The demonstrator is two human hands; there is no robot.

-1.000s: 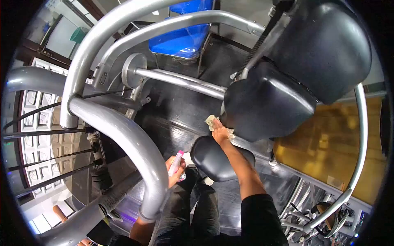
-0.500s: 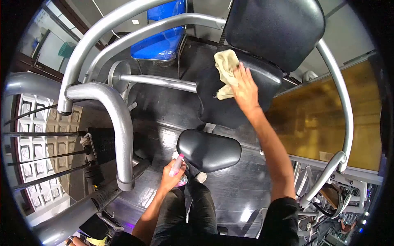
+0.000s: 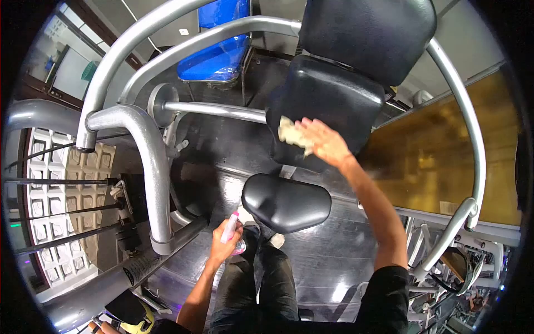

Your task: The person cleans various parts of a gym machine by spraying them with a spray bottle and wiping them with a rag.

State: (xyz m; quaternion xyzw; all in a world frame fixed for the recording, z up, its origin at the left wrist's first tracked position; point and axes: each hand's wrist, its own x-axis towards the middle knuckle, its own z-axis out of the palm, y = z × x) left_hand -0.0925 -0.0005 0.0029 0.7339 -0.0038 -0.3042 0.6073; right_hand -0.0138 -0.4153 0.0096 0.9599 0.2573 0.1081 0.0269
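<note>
My right hand (image 3: 325, 142) lies palm down on a pale yellow cloth (image 3: 293, 135), with its fingers stretched out. Both are at the lower left part of a black padded seat (image 3: 334, 94), below a black backrest (image 3: 370, 36). Low in the view, my left hand (image 3: 224, 239) is wrapped round a spray bottle (image 3: 229, 227) with a pink nozzle and clear pink body. The bottle is upright, left of a smaller black pad (image 3: 286, 203).
Grey metal tubes (image 3: 156, 178) of the machine curve along the left and over the top. A blue chair (image 3: 217, 61) stands behind. At the right are a yellow-brown panel (image 3: 445, 156) and another curved tube (image 3: 467, 122).
My right hand and the cloth have moved down and slightly left over the seat, and the cloth is more bunched. My left hand with the bottle has shifted slightly left.
</note>
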